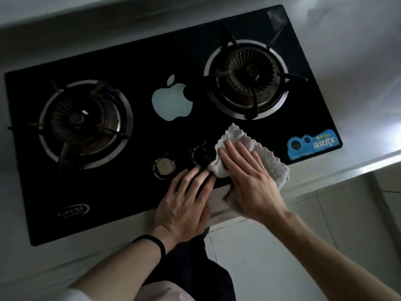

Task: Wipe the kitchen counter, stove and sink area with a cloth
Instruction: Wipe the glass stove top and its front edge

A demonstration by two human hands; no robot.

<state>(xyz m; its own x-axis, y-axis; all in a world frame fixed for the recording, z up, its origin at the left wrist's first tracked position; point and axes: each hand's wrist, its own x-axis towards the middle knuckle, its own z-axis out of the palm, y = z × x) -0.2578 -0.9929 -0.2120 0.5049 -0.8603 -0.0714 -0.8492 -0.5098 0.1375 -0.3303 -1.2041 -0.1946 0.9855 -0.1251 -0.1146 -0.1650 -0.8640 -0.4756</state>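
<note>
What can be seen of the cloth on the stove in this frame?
The cloth is off-white with a nubby, terry-like surface and ragged edges, and it is crumpled. It lies on the front right of the black glass stove, just right of the dark knob. Its near end drapes past the stove's front edge onto the counter. The right hand presses flat on it with straight fingers, covering its middle. Fingertips of the left hand reach its left edge; whether they touch is unclear.

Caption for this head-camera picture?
Right hand presses white cloth on black stove by a knob; left hand rests beside.
</note>
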